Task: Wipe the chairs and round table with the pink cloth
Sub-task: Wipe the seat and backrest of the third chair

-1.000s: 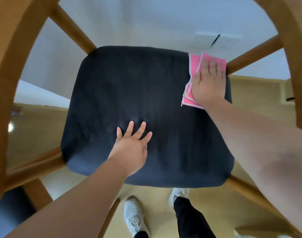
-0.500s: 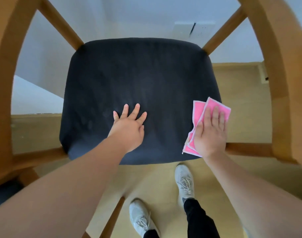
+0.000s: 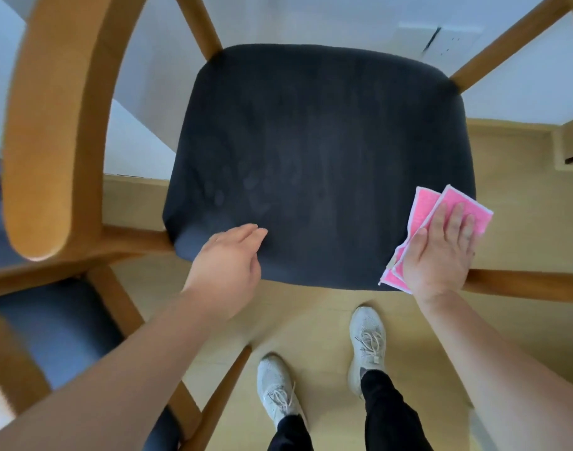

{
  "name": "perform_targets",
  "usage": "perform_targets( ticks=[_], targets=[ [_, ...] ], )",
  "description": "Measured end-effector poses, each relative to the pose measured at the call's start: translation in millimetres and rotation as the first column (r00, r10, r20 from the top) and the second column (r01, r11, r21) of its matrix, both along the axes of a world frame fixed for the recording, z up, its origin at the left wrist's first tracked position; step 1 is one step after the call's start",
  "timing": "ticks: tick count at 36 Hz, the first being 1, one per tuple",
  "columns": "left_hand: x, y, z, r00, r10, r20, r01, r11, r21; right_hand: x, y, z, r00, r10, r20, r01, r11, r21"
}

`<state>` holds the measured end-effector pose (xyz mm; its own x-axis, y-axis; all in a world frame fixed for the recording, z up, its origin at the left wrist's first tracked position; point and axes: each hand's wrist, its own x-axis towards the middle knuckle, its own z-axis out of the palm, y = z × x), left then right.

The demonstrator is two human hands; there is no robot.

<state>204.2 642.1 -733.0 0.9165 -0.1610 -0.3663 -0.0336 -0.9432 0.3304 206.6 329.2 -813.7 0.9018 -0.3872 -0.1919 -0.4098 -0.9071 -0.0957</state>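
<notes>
Moved: our left hand (image 3: 228, 258) has drawn back from mid-cushion to the near edge, fingers now loosely curled and holding nothing; contact perhaps lost, blur hides it. Right hand (image 3: 441, 252): flat, fingers straight, pressing the cloth (image 3: 423, 209) at the seat cushion's (image 3: 311, 141) near right corner, where the cloth overhangs the edge. Between our hands: broad bare cushion. Cloth: pink, white-bordered, folded, layers fanned.

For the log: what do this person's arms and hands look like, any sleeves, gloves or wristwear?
The left hand and right hand are bare: no gloves, watch or wristband shows. The left forearm and right forearm are uncovered right to the picture's edge, so no sleeve is in view.
</notes>
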Motion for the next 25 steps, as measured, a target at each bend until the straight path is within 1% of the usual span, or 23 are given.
perform_targets(
  ticks=[2,7,10,13,17,21,25],
  targets=[
    [-9,2,4,0.998,0.068,0.006,-0.067,0.997,-0.042,1,9,3,1.000,0.030,-0.009,-0.030,0.999,-0.021],
    [-25,5,11,0.974,0.217,0.058,-0.208,0.969,-0.133,7,50,5,0.983,0.179,-0.031,-0.179,0.984,-0.018],
    [-34,6,15,0.959,0.282,0.033,-0.273,0.949,-0.158,10,62,5,0.980,0.190,-0.053,-0.192,0.981,-0.036],
    [-42,7,20,0.950,0.313,0.006,-0.308,0.937,-0.166,11,66,7,0.977,0.202,-0.065,-0.204,0.979,-0.025],
    [-45,12,25,0.937,0.349,-0.012,-0.346,0.922,-0.172,16,103,7,0.928,0.366,-0.075,-0.367,0.930,0.001],
    [-50,19,31,0.919,0.395,-0.008,-0.390,0.903,-0.179,22,145,7,0.899,0.432,-0.070,-0.432,0.902,0.019],
    [-60,23,35,0.902,0.432,-0.016,-0.426,0.883,-0.199,27,184,7,0.846,0.529,-0.060,-0.528,0.848,0.044]
  ],
)
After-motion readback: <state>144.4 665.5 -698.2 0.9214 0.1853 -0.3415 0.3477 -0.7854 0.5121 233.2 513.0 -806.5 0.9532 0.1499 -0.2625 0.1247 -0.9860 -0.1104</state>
